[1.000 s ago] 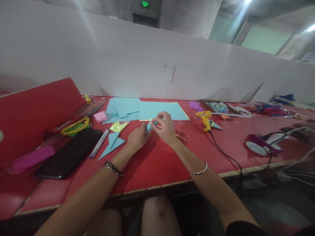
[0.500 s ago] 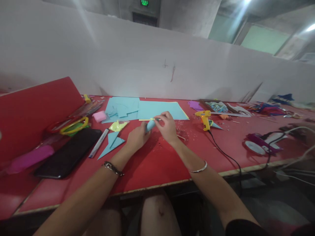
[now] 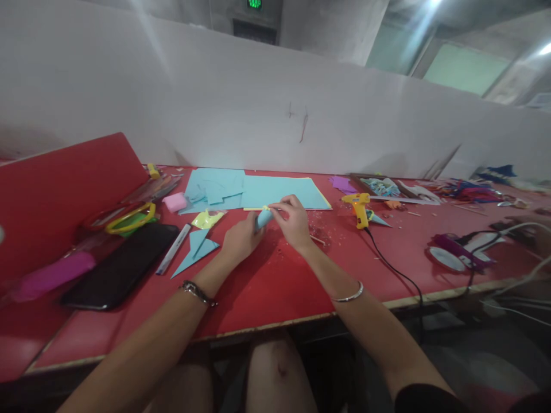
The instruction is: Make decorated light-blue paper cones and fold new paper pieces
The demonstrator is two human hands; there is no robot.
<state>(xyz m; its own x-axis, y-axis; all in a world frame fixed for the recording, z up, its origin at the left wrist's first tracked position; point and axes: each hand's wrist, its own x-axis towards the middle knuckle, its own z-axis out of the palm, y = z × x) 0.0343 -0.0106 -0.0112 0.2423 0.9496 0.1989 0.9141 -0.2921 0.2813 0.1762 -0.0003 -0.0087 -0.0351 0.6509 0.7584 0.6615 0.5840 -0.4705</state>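
A small blue paper roll (image 3: 264, 217), pale and smooth-sided, sits between the person's two hands above the middle of the worktop (image 3: 271, 292). It looks like a short tube or cone, tilted with its far end up and slightly to the right, and that end carries a bright yellow trim (image 3: 266, 208) in a small, uneven clump. The left hand (image 3: 241, 236) has its fingers closed around the roll's lower part, hiding its base. The right hand (image 3: 294, 220) brings thumb and forefinger close together at the yellow trim; at this size it cannot be told whether they clamp it or only touch it. Just beyond the hands lie flat blue sheets (image 3: 284, 192), with a yellow edge showing beneath. A thin stick (image 3: 317, 240) rests near the right wrist among tiny scraps. To the left of the left hand are a yellow packet (image 3: 207, 219), pointed blue paper cuttings (image 3: 193, 261), a white marker (image 3: 173, 250) and, farther out, a black phone (image 3: 123, 267). Well to the right stands a yellow glue gun (image 3: 359, 211), its black cord (image 3: 396, 268) trailing over the near edge, with a blue paper cone (image 3: 379, 220) just beside it.
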